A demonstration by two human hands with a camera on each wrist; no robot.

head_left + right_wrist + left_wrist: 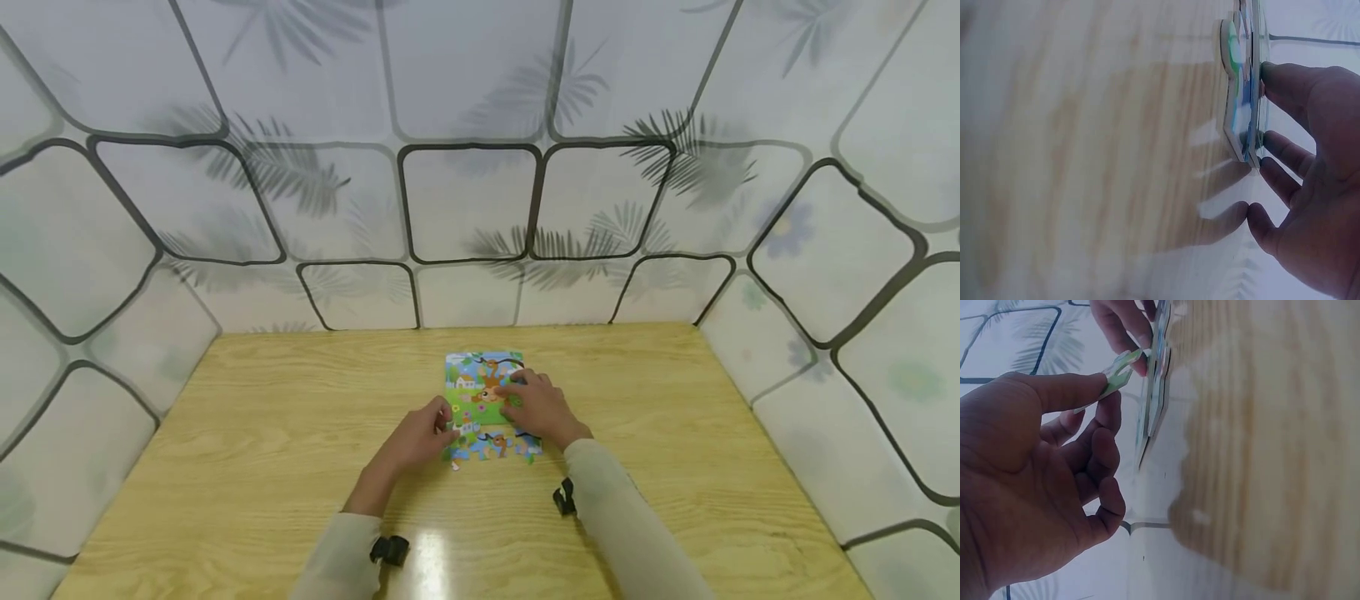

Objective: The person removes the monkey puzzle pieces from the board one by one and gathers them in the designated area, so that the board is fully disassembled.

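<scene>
A jigsaw puzzle board (pixel 463 396) with a colourful monkey and a small house lies flat on the table. My left hand (pixel 422 435) is at its lower left corner. In the left wrist view, the thumb and forefinger pinch a small jigsaw piece (pixel 1120 376) with green on it, held off the board. My right hand (pixel 542 407) rests on the board's right side, its fingertips (pixel 1267 70) touching the surface and the fingers spread. Several loose jigsaw pieces (pixel 487 446) lie along the board's near edge, partly between the hands.
The wooden table (pixel 315 392) runs back to a patterned curtain (pixel 472 204), which also rises along both sides. A tiny piece (pixel 454 467) lies just in front of the others. Black straps (pixel 390 550) are at both sleeves.
</scene>
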